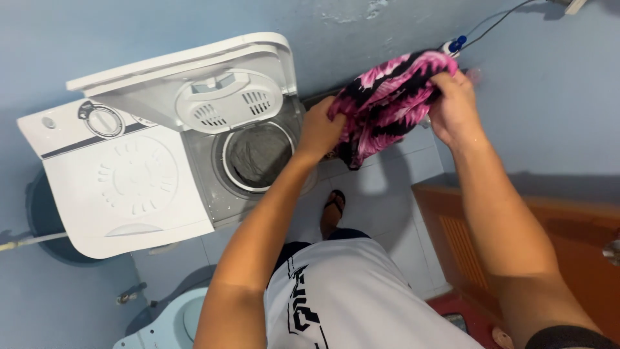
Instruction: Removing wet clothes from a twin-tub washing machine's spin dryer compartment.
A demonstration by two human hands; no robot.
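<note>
Against the blue wall at the left, a white twin-tub washing machine (pixel 129 181) stands on the tiled floor (pixel 387 194), its closed wash-side lid toward the left edge and its spin-side lid (pixel 219 90) tipped up and back, so the round spin tub (pixel 258 155) lies open with something grey and wet-looking inside. Just to the right of that opening, the left hand (pixel 320 132) is closed on the lower left edge of a pink and black patterned garment (pixel 387 97), which is held up in the air above the floor and just right of the tub. The right hand (pixel 455 106) grips the upper right part of the same bunched cloth, fingers curled over it. The garment's long axis runs on a slant from lower left, by the left hand, to upper right, by the right hand, with a loose dark end hanging down between them toward the floor. The left hand is clearly nearer the tub; the opening lies down and to the left of the cloth. A sandalled foot (pixel 332 210) shows below on the tiles, and an orange door (pixel 516 239) stands at the right.
</note>
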